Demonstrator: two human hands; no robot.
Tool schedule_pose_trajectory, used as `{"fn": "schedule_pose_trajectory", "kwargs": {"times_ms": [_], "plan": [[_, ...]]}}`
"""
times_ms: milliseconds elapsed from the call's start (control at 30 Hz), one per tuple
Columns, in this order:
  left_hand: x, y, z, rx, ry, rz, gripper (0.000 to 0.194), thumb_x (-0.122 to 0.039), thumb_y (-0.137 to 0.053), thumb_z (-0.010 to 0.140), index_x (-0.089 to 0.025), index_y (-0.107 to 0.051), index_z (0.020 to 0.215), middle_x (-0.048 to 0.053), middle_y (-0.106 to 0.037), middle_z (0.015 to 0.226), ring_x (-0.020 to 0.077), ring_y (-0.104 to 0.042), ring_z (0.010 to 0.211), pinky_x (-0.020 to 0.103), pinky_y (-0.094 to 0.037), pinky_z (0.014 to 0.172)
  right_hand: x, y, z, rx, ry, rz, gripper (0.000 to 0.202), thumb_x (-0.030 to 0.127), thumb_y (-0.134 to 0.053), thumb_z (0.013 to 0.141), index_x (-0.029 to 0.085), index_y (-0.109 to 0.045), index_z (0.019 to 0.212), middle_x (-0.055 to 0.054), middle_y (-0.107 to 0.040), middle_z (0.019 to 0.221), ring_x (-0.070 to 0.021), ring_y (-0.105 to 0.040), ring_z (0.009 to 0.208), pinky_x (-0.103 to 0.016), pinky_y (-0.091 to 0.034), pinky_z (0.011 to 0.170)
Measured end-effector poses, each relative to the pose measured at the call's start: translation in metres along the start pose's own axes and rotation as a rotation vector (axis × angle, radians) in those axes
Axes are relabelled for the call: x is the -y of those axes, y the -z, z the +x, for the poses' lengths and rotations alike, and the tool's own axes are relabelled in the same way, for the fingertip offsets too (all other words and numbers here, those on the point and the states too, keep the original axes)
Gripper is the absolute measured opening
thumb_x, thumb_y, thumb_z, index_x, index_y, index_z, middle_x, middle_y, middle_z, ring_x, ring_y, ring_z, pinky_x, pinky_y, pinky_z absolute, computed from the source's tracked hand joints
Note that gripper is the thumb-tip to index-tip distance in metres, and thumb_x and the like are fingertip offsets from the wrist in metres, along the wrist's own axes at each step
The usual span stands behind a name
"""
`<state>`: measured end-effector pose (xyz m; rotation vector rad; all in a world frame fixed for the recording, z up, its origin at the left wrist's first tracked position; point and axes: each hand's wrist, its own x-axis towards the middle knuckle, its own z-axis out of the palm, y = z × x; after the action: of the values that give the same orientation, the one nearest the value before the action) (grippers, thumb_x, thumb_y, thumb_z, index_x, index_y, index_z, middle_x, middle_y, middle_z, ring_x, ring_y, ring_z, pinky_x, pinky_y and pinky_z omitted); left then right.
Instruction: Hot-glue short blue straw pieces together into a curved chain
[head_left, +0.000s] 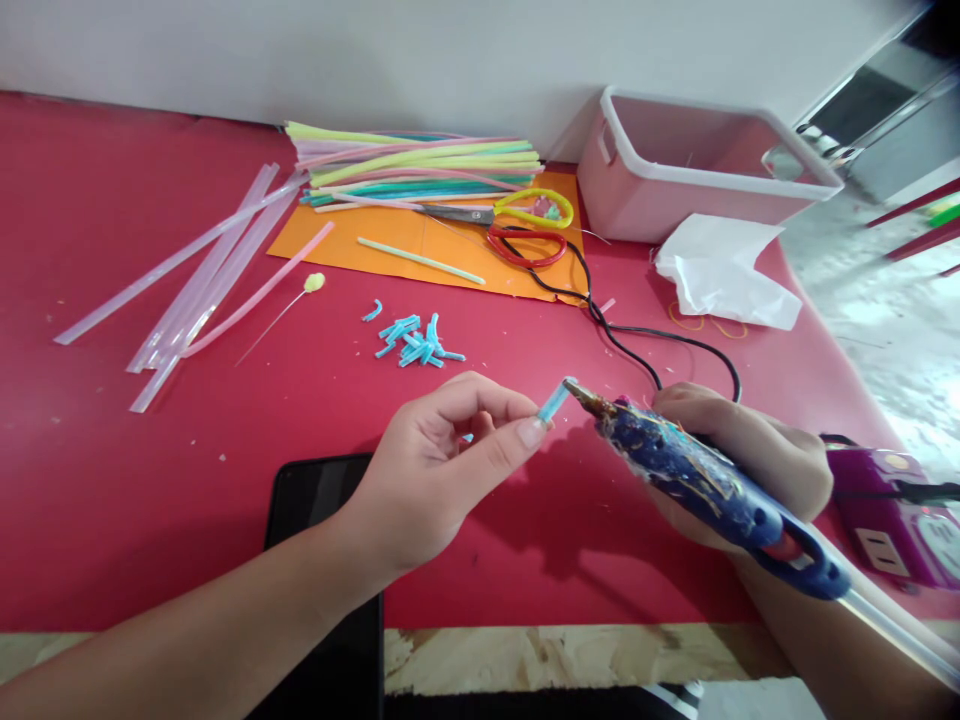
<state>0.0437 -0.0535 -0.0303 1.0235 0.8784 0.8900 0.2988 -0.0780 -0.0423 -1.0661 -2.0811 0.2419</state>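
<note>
Between thumb and index finger, my left hand (457,450) pinches a short light-blue piece (553,402), which tilts up to the right. My right hand (750,455) is wrapped round a blue glue gun (697,480), smeared with residue, with a clear glue stick at its rear. The gun's metal nozzle is at the upper end of the blue piece; whether they touch is hard to tell. Several short blue pieces (420,345) lie in a small pile on the red table (187,520) beyond my left hand.
Fuzzy coloured stems (420,165) and scissors (495,215) lie on orange paper (450,262). Clear glue sticks (217,260) are left, a pink bin (645,190) and white paper (724,270) right. A black cable, a purple power box (900,515) and a black phone (322,640) lie nearer.
</note>
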Motion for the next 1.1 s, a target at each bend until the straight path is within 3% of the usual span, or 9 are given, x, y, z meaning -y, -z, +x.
{"fn": "schedule_pose_trajectory", "kwargs": {"times_ms": [133, 267, 500, 833, 1100], "plan": [[-0.0006, 0.0001, 0.0002, -0.002, -0.007, 0.011, 0.013, -0.021, -0.073, 0.088, -0.018, -0.068, 0.076, -0.006, -0.054, 0.065, 0.0056, -0.042, 0.057, 0.018, -0.036, 0.055, 0.0003, 0.0013, -0.0008, -0.007, -0.023, -0.033, 0.018, 0.013, -0.066, 0.085, 0.022, -0.065, 0.100, 0.000, -0.060, 0.074, -0.0154, -0.061, 0.065, -0.028, -0.047, 0.057], [-0.0008, -0.0011, 0.0013, -0.022, -0.006, 0.020, 0.013, -0.022, -0.073, 0.086, -0.018, -0.068, 0.076, -0.006, -0.051, 0.064, 0.0067, -0.041, 0.056, 0.019, -0.035, 0.052, -0.0001, 0.0013, 0.0006, -0.031, 0.006, -0.038, 0.019, 0.010, -0.065, 0.086, 0.023, -0.065, 0.100, 0.000, -0.061, 0.075, -0.0145, -0.060, 0.062, -0.028, -0.047, 0.054], [-0.0009, -0.0020, 0.0019, -0.035, 0.001, 0.030, 0.012, -0.024, -0.074, 0.085, -0.017, -0.070, 0.076, -0.005, -0.050, 0.064, 0.0068, -0.040, 0.055, 0.020, -0.034, 0.052, 0.0034, -0.0013, 0.0061, 0.079, 0.040, 0.083, 0.012, 0.016, -0.058, 0.095, 0.023, -0.063, 0.103, -0.002, -0.057, 0.073, -0.0194, -0.059, 0.063, -0.037, -0.050, 0.060], [0.0000, -0.0011, 0.0019, -0.014, 0.002, 0.004, 0.014, -0.026, -0.075, 0.087, -0.017, -0.070, 0.077, -0.005, -0.053, 0.065, 0.0066, -0.043, 0.055, 0.020, -0.036, 0.052, -0.0003, 0.0003, 0.0047, 0.144, 0.059, 0.075, 0.013, 0.013, -0.061, 0.093, 0.021, -0.065, 0.103, -0.002, -0.063, 0.076, -0.0185, -0.062, 0.067, -0.036, -0.053, 0.065], [-0.0001, -0.0014, 0.0011, -0.014, -0.006, -0.019, 0.013, -0.024, -0.075, 0.087, -0.017, -0.070, 0.077, -0.005, -0.054, 0.065, 0.0062, -0.045, 0.054, 0.020, -0.037, 0.053, 0.0020, 0.0002, 0.0081, 0.111, 0.074, 0.040, 0.009, 0.014, -0.062, 0.091, 0.020, -0.066, 0.097, -0.002, -0.063, 0.072, -0.0181, -0.063, 0.063, -0.034, -0.052, 0.062]]}}
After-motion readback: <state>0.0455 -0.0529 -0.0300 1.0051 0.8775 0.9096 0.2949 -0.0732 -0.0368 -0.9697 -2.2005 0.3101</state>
